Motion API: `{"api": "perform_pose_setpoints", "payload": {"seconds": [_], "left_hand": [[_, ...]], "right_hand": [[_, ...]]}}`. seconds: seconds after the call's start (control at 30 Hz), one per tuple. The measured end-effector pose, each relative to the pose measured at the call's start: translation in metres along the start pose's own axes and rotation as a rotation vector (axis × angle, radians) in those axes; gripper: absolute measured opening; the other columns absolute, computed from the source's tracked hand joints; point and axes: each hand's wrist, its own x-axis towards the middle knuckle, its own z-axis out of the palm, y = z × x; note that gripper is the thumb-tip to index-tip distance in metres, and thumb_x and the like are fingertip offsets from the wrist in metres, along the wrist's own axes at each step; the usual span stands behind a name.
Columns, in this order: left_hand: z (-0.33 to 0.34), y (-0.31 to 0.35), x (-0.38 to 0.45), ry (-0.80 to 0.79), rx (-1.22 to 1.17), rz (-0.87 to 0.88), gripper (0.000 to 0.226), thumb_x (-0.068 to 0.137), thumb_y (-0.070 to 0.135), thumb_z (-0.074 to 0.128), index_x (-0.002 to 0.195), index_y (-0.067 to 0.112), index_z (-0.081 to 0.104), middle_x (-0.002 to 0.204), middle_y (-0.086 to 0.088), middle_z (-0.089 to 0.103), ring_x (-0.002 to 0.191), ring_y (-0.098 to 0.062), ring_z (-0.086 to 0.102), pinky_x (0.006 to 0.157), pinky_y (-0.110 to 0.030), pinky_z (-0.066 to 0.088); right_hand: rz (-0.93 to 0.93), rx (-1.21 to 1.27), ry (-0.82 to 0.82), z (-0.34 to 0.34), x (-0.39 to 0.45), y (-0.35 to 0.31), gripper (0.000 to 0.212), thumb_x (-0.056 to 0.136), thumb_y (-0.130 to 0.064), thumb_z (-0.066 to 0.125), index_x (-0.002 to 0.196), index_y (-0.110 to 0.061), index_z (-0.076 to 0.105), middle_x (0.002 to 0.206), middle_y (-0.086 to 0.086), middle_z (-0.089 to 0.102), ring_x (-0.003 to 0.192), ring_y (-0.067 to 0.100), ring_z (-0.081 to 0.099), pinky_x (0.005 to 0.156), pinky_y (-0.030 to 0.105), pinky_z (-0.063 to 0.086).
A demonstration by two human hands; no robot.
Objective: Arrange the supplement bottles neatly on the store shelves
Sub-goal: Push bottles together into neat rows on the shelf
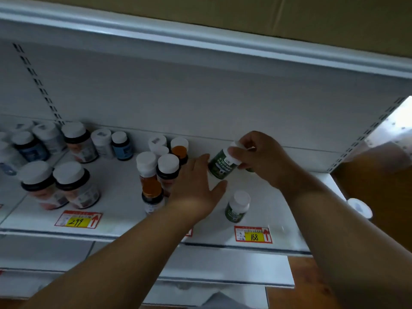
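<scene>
My right hand [262, 156] grips a green-labelled, white-capped supplement bottle [220, 165] by its top, tilted above the white shelf [120, 217]. My left hand [196, 186] reaches in with straight fingers beside that bottle, its fingertips close to the label; contact is unclear. A second green bottle [237, 206] stands upright nearer the shelf's front. Just left of my left hand stands a cluster of dark bottles with white and orange caps [159, 172].
Two large white-capped bottles [60, 186] stand at the front left, with several more bottles [78, 141] along the back left. Price tags 299 [78, 219] and 168 [254, 235] sit on the shelf edge. Another shelf [200, 45] hangs overhead. A white cap [360, 207] shows at right.
</scene>
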Motion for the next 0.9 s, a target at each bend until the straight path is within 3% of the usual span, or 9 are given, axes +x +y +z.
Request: {"api": "perform_pose_setpoints", "payload": {"seconds": [0.1,0.17,0.23,0.43,0.57,0.63,0.77,0.9], "left_hand": [[0.008,0.002,-0.007,-0.062,-0.107,0.038,0.069,0.083,0.056,0.061,0.141,0.028,0.036,0.135,0.005,0.049,0.12,-0.014,0.045,0.098,-0.031,0.041],[0.013,0.006,-0.011,-0.093,-0.159,0.099,0.066,0.082,0.053,0.063,0.138,0.028,0.04,0.13,0.006,0.051,0.114,-0.01,0.046,0.092,-0.023,0.036],[0.022,0.005,-0.014,-0.131,-0.136,0.157,0.067,0.082,0.053,0.063,0.139,0.027,0.04,0.133,0.004,0.05,0.118,-0.013,0.046,0.095,-0.025,0.037],[0.045,0.016,-0.012,-0.252,0.146,0.223,0.088,0.076,0.063,0.062,0.147,0.027,0.023,0.149,0.001,0.031,0.131,-0.021,0.033,0.103,-0.033,0.031],[0.058,0.024,-0.002,-0.37,0.324,0.23,0.095,0.069,0.049,0.077,0.145,0.036,0.021,0.147,0.004,0.031,0.126,-0.024,0.041,0.1,-0.036,0.039],[0.065,0.027,-0.004,-0.406,0.38,0.212,0.088,0.073,0.038,0.078,0.143,0.039,0.024,0.144,0.003,0.037,0.121,-0.025,0.048,0.095,-0.037,0.044],[0.065,0.025,-0.005,-0.343,0.446,0.192,0.07,0.074,0.03,0.078,0.13,0.034,0.035,0.128,-0.001,0.05,0.105,-0.026,0.055,0.079,-0.034,0.046],[0.063,0.021,-0.006,-0.31,0.476,0.174,0.064,0.077,0.033,0.076,0.126,0.03,0.036,0.124,-0.002,0.05,0.103,-0.027,0.055,0.075,-0.034,0.044]], "right_hand": [[0.001,0.08,0.031,-0.006,-0.025,-0.013,0.044,0.066,-0.055,0.073,0.089,-0.02,0.06,0.084,-0.002,0.069,0.068,0.012,0.071,0.059,0.032,0.06],[0.006,0.08,0.117,-0.008,-0.038,-0.008,0.03,0.073,-0.042,0.076,0.09,-0.022,0.061,0.087,-0.003,0.067,0.071,0.014,0.07,0.062,0.034,0.06],[0.028,0.066,0.183,-0.008,-0.053,0.002,0.02,0.079,-0.031,0.076,0.091,-0.028,0.061,0.091,-0.006,0.066,0.077,0.016,0.069,0.065,0.034,0.06],[0.075,-0.206,0.275,-0.031,-0.082,0.045,0.026,0.08,-0.043,0.071,0.1,-0.045,0.054,0.088,-0.027,0.06,0.078,-0.007,0.06,0.061,0.019,0.047],[0.152,-0.226,0.162,-0.02,-0.081,0.079,0.036,0.078,-0.034,0.075,0.11,-0.035,0.057,0.102,-0.01,0.064,0.09,0.014,0.063,0.078,0.033,0.054],[0.112,-0.266,0.058,-0.008,-0.08,0.091,0.04,0.078,-0.032,0.074,0.114,-0.031,0.058,0.11,-0.005,0.063,0.095,0.018,0.061,0.085,0.036,0.053],[-0.013,-0.311,-0.038,0.01,-0.072,0.098,0.044,0.081,-0.032,0.071,0.121,-0.03,0.055,0.117,-0.006,0.06,0.097,0.017,0.06,0.084,0.033,0.052],[-0.066,-0.37,-0.078,0.01,-0.065,0.1,0.045,0.081,-0.034,0.07,0.123,-0.028,0.054,0.117,-0.005,0.058,0.097,0.018,0.058,0.081,0.026,0.046]]}}
